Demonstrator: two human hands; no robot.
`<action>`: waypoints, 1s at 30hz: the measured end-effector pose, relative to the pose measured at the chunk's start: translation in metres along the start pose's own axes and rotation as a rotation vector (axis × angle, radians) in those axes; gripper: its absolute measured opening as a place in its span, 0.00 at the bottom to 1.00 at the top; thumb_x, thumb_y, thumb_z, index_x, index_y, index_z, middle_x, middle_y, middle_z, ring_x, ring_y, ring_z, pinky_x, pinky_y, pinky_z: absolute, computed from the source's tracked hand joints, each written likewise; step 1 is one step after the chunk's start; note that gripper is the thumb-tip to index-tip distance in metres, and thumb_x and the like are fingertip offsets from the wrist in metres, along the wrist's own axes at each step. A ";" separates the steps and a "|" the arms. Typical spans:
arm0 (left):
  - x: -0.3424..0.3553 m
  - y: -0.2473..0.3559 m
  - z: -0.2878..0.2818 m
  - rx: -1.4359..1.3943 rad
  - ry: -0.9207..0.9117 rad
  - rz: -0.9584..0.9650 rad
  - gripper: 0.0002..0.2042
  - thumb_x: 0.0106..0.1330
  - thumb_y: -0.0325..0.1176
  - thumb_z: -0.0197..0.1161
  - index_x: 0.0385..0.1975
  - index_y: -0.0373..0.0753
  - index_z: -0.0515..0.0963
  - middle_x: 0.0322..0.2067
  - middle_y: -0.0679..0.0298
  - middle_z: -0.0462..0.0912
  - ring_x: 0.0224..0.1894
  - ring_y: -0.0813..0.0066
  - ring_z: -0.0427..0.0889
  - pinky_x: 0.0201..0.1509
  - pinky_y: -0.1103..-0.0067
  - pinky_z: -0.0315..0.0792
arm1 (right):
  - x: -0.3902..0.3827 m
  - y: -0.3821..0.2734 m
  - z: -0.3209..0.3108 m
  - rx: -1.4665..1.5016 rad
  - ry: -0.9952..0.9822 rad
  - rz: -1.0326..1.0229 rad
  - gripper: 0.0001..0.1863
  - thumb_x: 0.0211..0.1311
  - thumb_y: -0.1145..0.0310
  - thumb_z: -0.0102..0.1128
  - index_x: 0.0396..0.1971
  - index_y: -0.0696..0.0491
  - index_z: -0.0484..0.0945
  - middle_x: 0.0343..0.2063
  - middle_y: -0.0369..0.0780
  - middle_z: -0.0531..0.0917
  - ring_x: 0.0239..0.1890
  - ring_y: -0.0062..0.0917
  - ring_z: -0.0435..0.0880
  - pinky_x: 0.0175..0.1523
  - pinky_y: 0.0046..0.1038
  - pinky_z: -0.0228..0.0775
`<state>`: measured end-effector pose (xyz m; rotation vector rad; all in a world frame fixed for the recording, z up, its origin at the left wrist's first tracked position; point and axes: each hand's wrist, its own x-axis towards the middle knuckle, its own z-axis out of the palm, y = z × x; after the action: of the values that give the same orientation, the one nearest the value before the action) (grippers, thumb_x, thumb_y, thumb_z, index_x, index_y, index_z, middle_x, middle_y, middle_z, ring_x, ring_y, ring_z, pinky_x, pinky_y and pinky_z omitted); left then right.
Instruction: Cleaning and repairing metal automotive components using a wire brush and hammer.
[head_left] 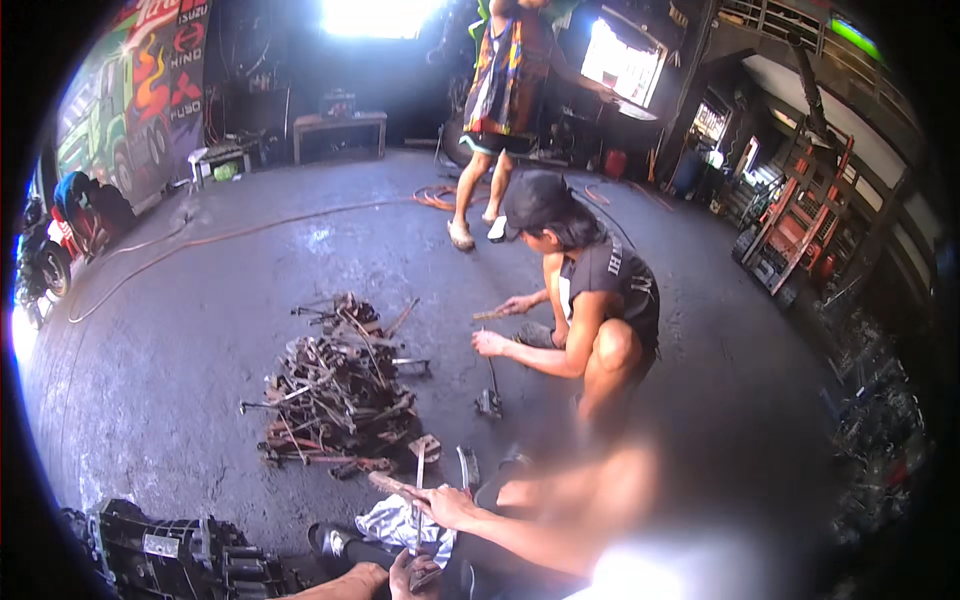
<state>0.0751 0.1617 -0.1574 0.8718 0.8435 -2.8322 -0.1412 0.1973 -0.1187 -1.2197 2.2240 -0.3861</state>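
Observation:
At the lower middle, my left hand [405,576] is closed around the lower end of a narrow metal rod [420,490] that stands nearly upright. My right hand [452,506] reaches in from the right, wrapped round a brown wooden-handled brush [393,486] laid across the rod. Its bristles cannot be made out. Under the hands lies a crumpled pale cloth [382,522]. Just beyond them a large heap of rusty metal rods and linkage parts [340,390] covers the floor. A slim curved tool [467,466] is to the right of the rod.
A co-worker [590,290] squats ahead right, holding a wooden piece [487,315] and a rod [493,380]. Another person [490,90] stands behind. A gearbox-like housing [160,550] sits at lower left. A hose [250,228] crosses the dark floor [180,340]. Blur hides the lower right.

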 end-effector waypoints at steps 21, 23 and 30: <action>-0.039 -0.099 0.168 0.865 0.327 0.450 0.15 0.69 0.41 0.52 0.47 0.39 0.75 0.40 0.60 0.80 0.44 0.65 0.76 0.55 0.65 0.70 | -0.080 0.032 -0.245 -0.279 -0.077 -0.223 0.26 0.51 0.52 0.71 0.47 0.52 0.83 0.39 0.48 0.86 0.46 0.44 0.85 0.51 0.42 0.77; -0.034 -0.107 0.177 0.912 0.347 0.435 0.14 0.69 0.42 0.52 0.46 0.39 0.74 0.38 0.61 0.80 0.42 0.66 0.76 0.54 0.66 0.70 | -0.074 0.036 -0.236 -0.336 -0.211 -0.181 0.26 0.50 0.52 0.72 0.46 0.52 0.83 0.40 0.47 0.86 0.46 0.43 0.85 0.51 0.42 0.77; -0.032 -0.122 0.203 0.995 0.389 0.445 0.12 0.70 0.42 0.53 0.42 0.39 0.73 0.33 0.62 0.79 0.35 0.69 0.76 0.47 0.69 0.72 | -0.087 0.022 -0.221 -0.211 -0.173 -0.315 0.26 0.49 0.50 0.72 0.43 0.53 0.83 0.39 0.45 0.86 0.47 0.42 0.84 0.53 0.43 0.75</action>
<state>-0.0259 0.1567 0.0596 1.4678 -0.7894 -2.5796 -0.2529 0.2778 0.0758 -1.6580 1.9655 -0.1596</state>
